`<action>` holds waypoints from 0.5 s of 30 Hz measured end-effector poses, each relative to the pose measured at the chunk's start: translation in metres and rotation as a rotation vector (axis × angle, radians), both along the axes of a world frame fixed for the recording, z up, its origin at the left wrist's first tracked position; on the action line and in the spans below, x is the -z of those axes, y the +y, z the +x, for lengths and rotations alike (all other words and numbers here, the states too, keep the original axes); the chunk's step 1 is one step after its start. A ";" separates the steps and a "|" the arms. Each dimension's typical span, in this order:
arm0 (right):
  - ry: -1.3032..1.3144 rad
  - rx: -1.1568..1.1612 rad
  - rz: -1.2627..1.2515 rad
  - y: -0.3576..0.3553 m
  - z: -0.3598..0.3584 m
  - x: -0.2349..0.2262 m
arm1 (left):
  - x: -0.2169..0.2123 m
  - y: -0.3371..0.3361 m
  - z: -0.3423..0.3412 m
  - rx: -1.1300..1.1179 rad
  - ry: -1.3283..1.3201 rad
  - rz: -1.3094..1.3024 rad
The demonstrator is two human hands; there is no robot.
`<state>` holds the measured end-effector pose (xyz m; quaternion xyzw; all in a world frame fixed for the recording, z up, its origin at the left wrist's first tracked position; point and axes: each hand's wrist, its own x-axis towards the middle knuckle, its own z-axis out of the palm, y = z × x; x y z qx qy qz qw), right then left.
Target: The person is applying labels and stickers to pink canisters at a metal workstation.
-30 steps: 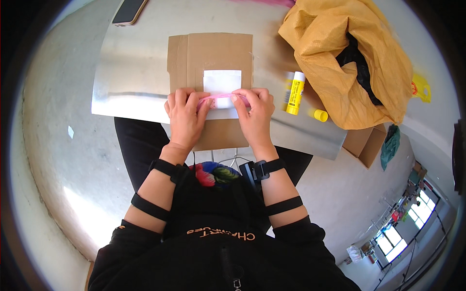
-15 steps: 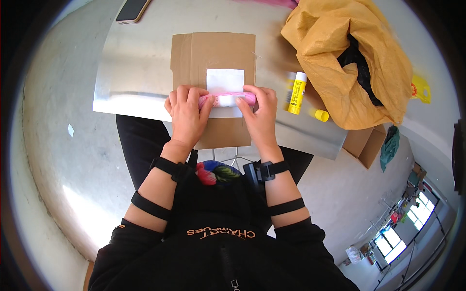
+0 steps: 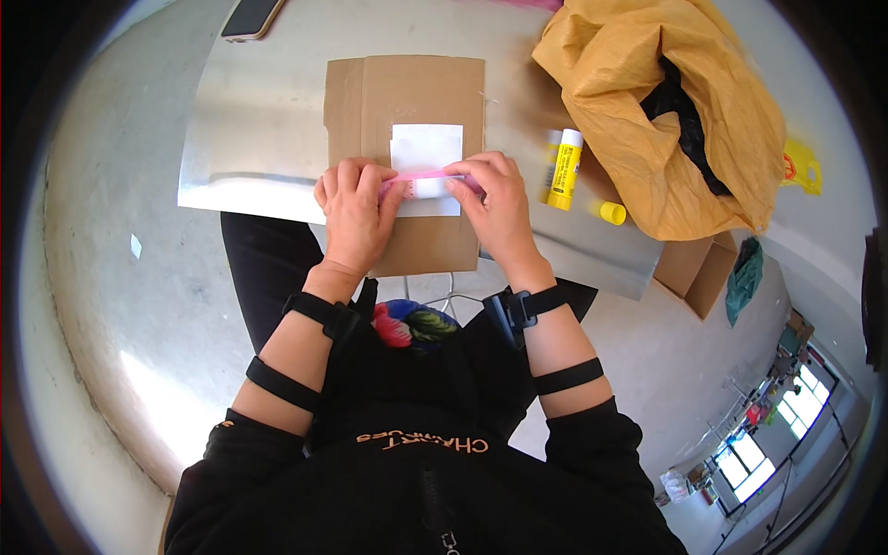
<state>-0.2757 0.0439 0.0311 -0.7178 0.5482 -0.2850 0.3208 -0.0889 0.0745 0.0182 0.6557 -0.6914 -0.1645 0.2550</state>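
Observation:
A flat brown cardboard sheet (image 3: 421, 92) lies on a shiny silver sheet (image 3: 259, 139). A white paper square (image 3: 425, 148) rests on the cardboard. My left hand (image 3: 356, 208) and my right hand (image 3: 495, 203) each pinch one end of a thin pink strip (image 3: 425, 176), held stretched across the lower part of the white paper. Both hands rest on the cardboard, thumbs toward each other.
A yellow glue stick (image 3: 564, 171) lies right of the cardboard, its yellow cap (image 3: 610, 213) beside it. A crumpled yellow bag (image 3: 666, 120) with black contents sits at the upper right. A phone (image 3: 250, 17) lies at the top left. A small cardboard box (image 3: 698, 268) stands on the floor.
Both hands have lifted the pink strip a little farther up onto the white paper and drawn slightly apart, so more of the strip shows between them.

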 end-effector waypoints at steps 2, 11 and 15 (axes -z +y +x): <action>-0.089 0.051 0.097 0.001 0.003 0.005 | -0.001 0.000 -0.002 -0.003 -0.025 0.011; 0.255 0.080 -0.382 0.011 0.017 -0.002 | -0.005 -0.009 -0.001 -0.005 -0.065 0.045; 0.302 -0.053 -0.336 0.018 0.013 -0.009 | -0.007 -0.017 0.002 0.056 -0.080 0.054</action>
